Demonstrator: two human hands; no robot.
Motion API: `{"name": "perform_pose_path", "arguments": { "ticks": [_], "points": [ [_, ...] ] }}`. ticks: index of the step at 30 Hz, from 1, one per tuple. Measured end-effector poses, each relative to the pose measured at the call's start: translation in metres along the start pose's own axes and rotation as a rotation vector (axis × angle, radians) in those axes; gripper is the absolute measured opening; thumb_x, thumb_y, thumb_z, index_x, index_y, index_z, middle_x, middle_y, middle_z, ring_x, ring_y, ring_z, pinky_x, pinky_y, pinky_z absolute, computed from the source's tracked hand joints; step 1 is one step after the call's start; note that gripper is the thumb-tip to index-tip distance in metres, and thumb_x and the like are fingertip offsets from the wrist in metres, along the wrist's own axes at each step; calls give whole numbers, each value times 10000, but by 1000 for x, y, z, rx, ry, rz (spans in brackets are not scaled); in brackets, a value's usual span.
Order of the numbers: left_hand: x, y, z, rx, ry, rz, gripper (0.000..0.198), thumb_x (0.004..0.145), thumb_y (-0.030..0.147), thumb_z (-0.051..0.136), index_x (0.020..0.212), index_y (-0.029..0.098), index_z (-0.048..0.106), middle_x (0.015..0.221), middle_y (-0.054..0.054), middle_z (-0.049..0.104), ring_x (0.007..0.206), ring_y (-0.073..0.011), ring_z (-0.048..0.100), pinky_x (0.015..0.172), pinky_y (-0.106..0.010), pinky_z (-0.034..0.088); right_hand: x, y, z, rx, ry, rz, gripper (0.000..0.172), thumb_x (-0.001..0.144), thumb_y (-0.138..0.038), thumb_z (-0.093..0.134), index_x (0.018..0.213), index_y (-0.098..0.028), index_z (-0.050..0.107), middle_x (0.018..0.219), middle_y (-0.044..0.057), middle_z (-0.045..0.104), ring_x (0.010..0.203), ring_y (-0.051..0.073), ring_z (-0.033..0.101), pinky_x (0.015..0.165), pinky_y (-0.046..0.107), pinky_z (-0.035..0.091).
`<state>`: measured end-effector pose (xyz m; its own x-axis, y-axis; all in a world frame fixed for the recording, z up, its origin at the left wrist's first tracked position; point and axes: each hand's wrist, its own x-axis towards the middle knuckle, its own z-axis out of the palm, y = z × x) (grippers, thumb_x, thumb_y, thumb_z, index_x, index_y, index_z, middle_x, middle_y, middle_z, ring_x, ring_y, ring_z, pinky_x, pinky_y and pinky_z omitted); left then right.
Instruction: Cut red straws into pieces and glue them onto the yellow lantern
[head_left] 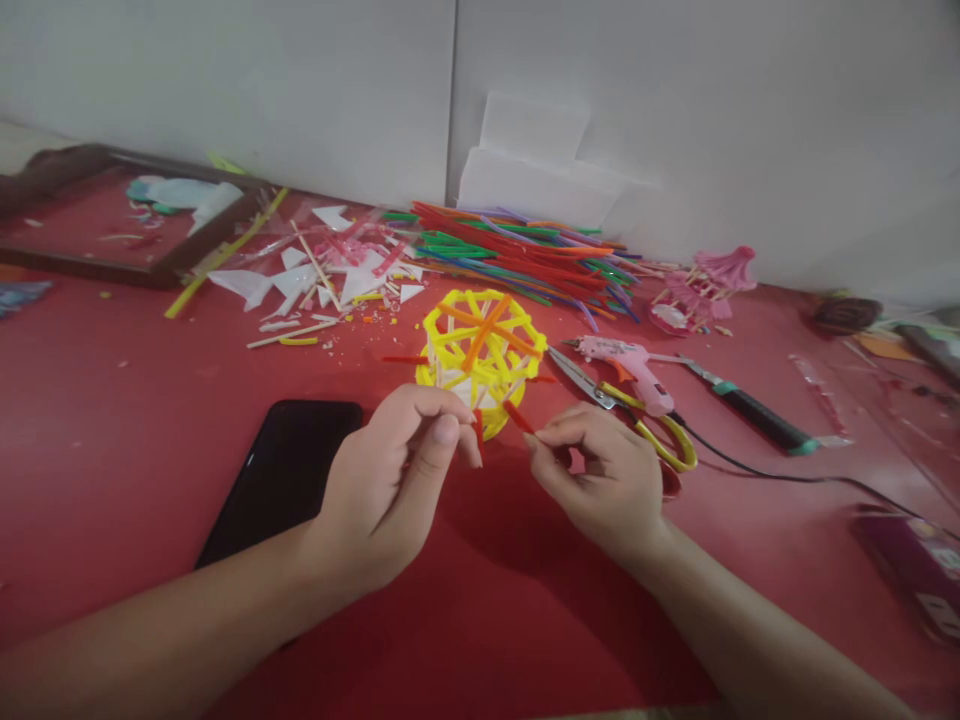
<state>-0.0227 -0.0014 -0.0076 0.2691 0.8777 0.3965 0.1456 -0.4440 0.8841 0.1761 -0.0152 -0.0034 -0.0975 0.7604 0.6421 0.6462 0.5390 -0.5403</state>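
Note:
A small round frame (487, 335) of yellow pipe cleaners and pale sticks stands on the red table, with orange strips crossing on top. Short red pieces stick out at its sides. My right hand (600, 475), just in front of it, pinches a short red pipe cleaner piece (519, 417) between thumb and fingertips, its far end pointing at the frame. On the other side, my left hand (394, 475) is closed in a loose pinch near the frame's front. Another red bit (479, 426) shows at its fingertips; whether the fingers grip it I cannot tell.
Yellow-handled scissors (675, 440), a pink glue gun (622, 365) and a green-black cutter (765, 415) lie right. A black phone (277, 480) is beside my left forearm. Behind are a pipe cleaner pile (517, 255), paper scraps (360, 280) and a pink stick model (709, 285).

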Motion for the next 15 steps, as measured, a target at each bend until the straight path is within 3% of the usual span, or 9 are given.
{"name": "perform_pose_path", "arguments": {
  "ticks": [7,11,15],
  "points": [
    [1,3,0,31,7,14,101,975,212,464,1021,228,553,760,16,684,450,-79,504,420,-223,415,0,0,0,-16,-18,0,156,781,-87,629,691,-211,596,592,-32,616,487,97,529,478,223,460],
    [3,9,0,125,-6,50,92,944,186,512,1018,214,558,758,16,719,504,-80,610,442,-183,463,-1,1,-1,-48,-63,-7,142,797,-97,633,727,-212,587,591,-37,585,488,93,508,462,217,440],
    [4,12,-1,236,-27,139,96,910,163,556,990,211,575,737,20,726,587,-91,682,492,-159,502,-1,-5,-7,-127,-19,-104,186,748,-202,737,857,-206,587,714,14,603,646,161,581,566,290,513]
  ]
}}
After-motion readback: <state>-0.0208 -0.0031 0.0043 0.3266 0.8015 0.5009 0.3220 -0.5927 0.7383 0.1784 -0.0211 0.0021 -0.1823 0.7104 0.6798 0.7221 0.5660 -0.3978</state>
